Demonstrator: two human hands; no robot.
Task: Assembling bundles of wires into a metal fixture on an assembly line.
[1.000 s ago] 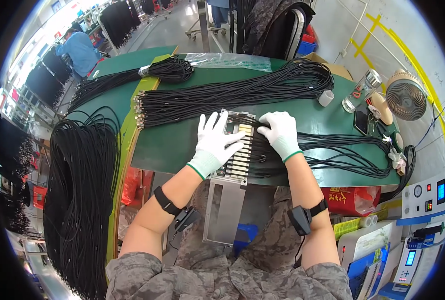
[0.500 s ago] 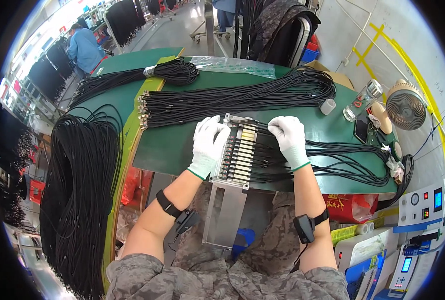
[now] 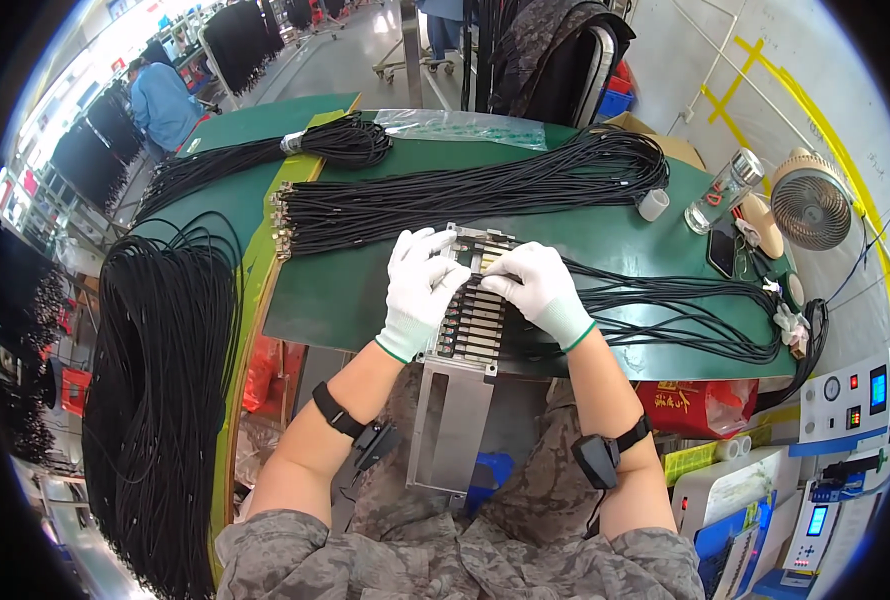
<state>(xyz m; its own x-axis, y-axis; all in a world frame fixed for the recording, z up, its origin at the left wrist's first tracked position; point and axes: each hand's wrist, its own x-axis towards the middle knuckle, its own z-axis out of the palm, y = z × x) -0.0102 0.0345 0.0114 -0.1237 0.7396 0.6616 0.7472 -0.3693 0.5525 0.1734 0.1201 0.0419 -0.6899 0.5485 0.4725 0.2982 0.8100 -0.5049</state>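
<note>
A metal fixture (image 3: 468, 340) with a row of slots lies at the table's near edge, its long bare plate jutting out over my lap. Black cables sit side by side in the slots and trail off to the right. My left hand (image 3: 422, 290), in a white glove, is closed at the fixture's upper left, fingertips pinching the end of a black cable (image 3: 476, 281). From the right, my gloved right hand (image 3: 537, 285) pinches the same cable across the slots. Its fingers cover part of the upper slots, and the cable's tip is mostly hidden.
A long bundle of black cables (image 3: 465, 195) with metal connectors crosses the green table (image 3: 365, 300). More cables hang over the left edge (image 3: 165, 380). A glass bottle (image 3: 725, 190), a phone (image 3: 721, 253) and a fan (image 3: 811, 205) stand at the right.
My right hand has moved left from the loose cables onto the fixture, close to my left hand. The left fingertips have come slightly right, onto the cable. The view has shifted a little.
</note>
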